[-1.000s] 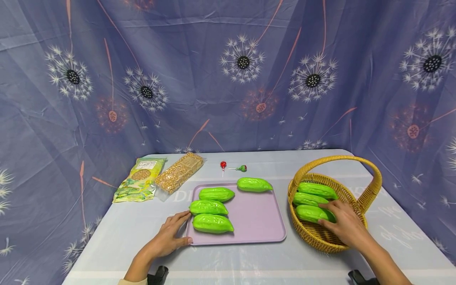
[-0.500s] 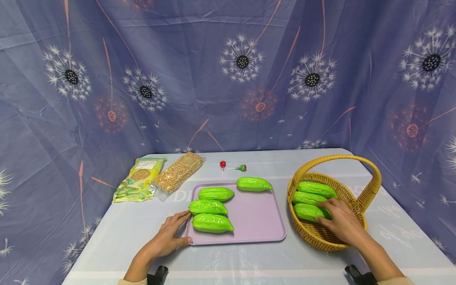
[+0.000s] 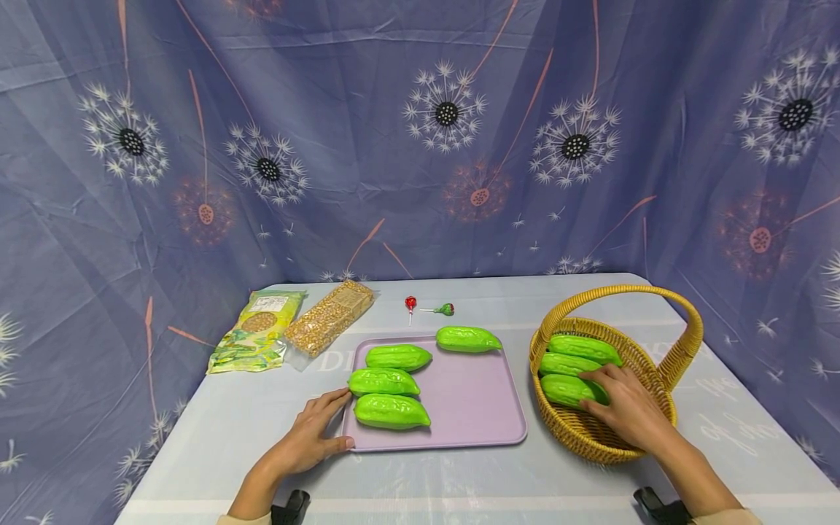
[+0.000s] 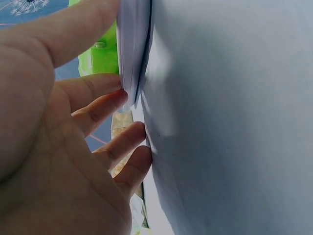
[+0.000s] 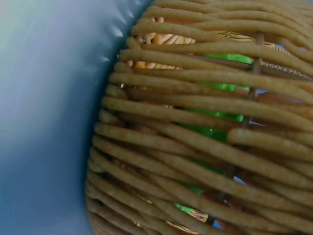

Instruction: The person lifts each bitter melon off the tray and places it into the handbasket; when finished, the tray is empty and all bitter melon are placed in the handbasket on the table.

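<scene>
Toward the tabletop's (image 3: 472, 481) right edge, a gourd (image 3: 566, 391) in the basket (image 3: 577, 441) is pinched by the right hand (image 3: 628, 410); the tray (image 3: 469, 408) is touched by the spread left hand (image 3: 305, 436).

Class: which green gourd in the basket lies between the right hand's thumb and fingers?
The front gourd, lowest of the three in the head view: the right hand straddles it, while the middle gourd and back gourd lie beyond it.

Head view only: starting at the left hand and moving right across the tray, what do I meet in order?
Left hand → lilac tray bearing green gourds → wicker basket. The right hand overlaps the basket, so I leave it out of the order.
</scene>
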Tool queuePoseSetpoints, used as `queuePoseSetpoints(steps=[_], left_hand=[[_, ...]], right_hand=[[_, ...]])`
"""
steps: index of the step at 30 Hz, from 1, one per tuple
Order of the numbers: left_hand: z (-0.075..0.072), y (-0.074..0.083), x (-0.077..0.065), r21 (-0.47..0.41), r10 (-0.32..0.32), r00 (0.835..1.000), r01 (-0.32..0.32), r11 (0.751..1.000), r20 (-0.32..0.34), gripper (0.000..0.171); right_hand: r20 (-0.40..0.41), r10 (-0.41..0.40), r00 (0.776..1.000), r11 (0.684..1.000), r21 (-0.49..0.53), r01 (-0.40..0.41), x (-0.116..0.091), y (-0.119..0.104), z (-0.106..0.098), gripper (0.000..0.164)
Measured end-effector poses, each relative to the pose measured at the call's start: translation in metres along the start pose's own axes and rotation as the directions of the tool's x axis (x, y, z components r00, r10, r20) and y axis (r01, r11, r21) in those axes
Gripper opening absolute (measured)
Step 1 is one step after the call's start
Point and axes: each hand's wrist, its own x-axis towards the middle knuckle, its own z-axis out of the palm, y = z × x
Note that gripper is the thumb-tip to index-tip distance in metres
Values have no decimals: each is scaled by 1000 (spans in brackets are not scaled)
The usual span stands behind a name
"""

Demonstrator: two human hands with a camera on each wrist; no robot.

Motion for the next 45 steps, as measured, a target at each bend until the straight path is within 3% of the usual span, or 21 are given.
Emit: queuePoseSetpoints(steps=[11,20,39,45], left_hand=[[1,0,0,13,8,1000,-8,1000,-15,76],[1,0,0,16,8,1000,-8,1000,-16,76],[1,0,0,9,19,1000,-19,1000,-13,76],[1,0,0,6,14,1000,-14,1000,-8,76]], right_hand=[[-8,10,1000,1000,21,-10,-1,-1,-3,44],[68,17,998,1000,7,-18,-2,-1,-3,45],[48,18,999,999,26,-20,-1,-1,-5,48],[-22,-9,1000,998,55,10,-2,-4,-9,50]])
